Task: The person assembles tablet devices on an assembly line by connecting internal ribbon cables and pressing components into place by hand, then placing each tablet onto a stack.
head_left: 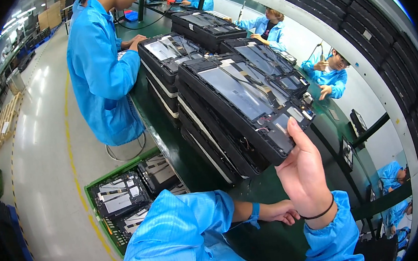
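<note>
My right hand (303, 172) grips the near right corner of an opened black tablet housing (240, 91), thumb on top and fingers hidden beneath. The housing lies tilted on a stack, its grey battery, flat ribbon cables and small boards exposed. My left hand (281, 212), with a blue strap (255, 211) at its wrist, is low over the table beside my right wrist. Its fingers are loosely curled, with nothing visible in them. Stacks of similar housings (168, 52) stand behind and to the left, on the dark green table (192, 163).
A green crate (97, 203) holding more opened tablets is at lower left, beside the table. Left of the stacks, a person in a blue coat (101, 75) works at the table edge. A white metal beam (361, 64) and dark stacked trays (357, 16) rise on the right.
</note>
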`<state>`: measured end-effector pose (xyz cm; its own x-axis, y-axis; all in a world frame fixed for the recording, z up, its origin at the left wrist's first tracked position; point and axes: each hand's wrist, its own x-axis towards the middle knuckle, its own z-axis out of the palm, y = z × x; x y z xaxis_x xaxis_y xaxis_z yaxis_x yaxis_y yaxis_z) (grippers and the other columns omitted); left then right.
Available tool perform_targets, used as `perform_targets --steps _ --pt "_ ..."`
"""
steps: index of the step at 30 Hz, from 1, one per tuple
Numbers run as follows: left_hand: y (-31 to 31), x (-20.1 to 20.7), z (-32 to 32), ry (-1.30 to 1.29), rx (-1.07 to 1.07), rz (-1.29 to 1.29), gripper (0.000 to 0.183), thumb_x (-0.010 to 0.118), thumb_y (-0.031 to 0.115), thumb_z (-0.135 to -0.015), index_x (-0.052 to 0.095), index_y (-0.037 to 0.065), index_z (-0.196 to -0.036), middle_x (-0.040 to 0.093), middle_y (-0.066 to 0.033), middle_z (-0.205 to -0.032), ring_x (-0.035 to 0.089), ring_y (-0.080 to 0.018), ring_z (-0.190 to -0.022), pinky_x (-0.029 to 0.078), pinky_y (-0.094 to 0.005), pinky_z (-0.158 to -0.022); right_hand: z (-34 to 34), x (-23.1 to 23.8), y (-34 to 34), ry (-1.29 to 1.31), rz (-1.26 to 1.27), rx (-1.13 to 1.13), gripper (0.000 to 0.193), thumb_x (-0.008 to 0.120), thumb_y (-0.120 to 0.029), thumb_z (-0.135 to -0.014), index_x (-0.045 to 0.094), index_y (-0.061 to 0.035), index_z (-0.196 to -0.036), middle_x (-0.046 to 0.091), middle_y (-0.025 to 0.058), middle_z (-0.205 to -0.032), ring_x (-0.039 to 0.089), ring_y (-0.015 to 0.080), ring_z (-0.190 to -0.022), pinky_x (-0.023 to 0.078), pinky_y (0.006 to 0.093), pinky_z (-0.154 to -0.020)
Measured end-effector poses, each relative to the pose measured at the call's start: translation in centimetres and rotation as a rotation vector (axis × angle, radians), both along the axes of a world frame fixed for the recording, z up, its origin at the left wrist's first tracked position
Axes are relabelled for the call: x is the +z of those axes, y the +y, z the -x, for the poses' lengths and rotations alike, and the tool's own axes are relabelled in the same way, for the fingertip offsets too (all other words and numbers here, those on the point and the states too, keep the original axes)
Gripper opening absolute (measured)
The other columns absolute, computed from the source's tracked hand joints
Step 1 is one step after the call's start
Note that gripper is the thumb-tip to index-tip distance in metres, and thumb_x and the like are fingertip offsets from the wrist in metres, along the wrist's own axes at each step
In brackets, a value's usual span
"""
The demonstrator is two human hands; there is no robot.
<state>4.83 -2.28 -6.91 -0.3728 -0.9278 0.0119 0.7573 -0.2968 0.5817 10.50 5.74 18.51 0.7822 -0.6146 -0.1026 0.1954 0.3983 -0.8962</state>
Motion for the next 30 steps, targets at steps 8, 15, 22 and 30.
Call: perform_targets --steps 8,15,22,30 --pt "0.1 0.8 0.0 -0.013 0.003 -0.019 0.022 0.059 0.029 -0.091 0.049 0.011 -0.099 0.059 -0.0022 -0.082 0.059 -0.0135 -0.066 0.050 -0.0278 -0.060 6.6 1.2 -1.7 -0.125 -0.062 0.036 0.052 0.045 -0.023 -0.095 0.032 0.0104 -0.134 0.040 0.0226 -0.136 0.035 0.0325 -0.131 0.026 0.0409 -0.112" --pt "-0.5 -0.6 0.7 -0.071 0.076 0.048 0.020 0.057 0.025 -0.092 0.051 0.008 -0.102 0.059 -0.0033 -0.085 0.060 -0.0126 -0.068 0.050 -0.0271 -0.061 3.9 -2.6 -2.5 -0.133 1.921 -0.369 0.046 0.039 -0.032 -0.096 0.048 -0.0016 -0.129 0.035 0.0196 -0.144 0.024 0.0373 -0.138 0.015 0.0483 -0.111" --pt "-0.1 -1.3 1.0 -0.277 0.286 0.257 0.020 0.055 0.022 -0.093 0.051 0.006 -0.104 0.059 -0.0037 -0.086 0.060 -0.0123 -0.069 0.050 -0.0270 -0.061 1.7 -6.6 -2.7 -0.190 1.808 -0.215 0.053 0.036 -0.044 -0.095 0.051 -0.0046 -0.127 0.037 0.0202 -0.142 0.027 0.0381 -0.136 0.013 0.0477 -0.109" --pt "0.3 -1.1 1.1 -0.532 0.446 0.467 0.020 0.054 0.020 -0.093 0.052 0.005 -0.106 0.059 -0.0042 -0.086 0.060 -0.0120 -0.071 0.050 -0.0269 -0.062 11.5 -11.0 -6.9 0.089 1.803 -0.381 0.041 0.049 -0.019 -0.090 0.047 -0.0006 -0.126 0.034 0.0211 -0.144 0.030 0.0367 -0.135 0.022 0.0442 -0.110"
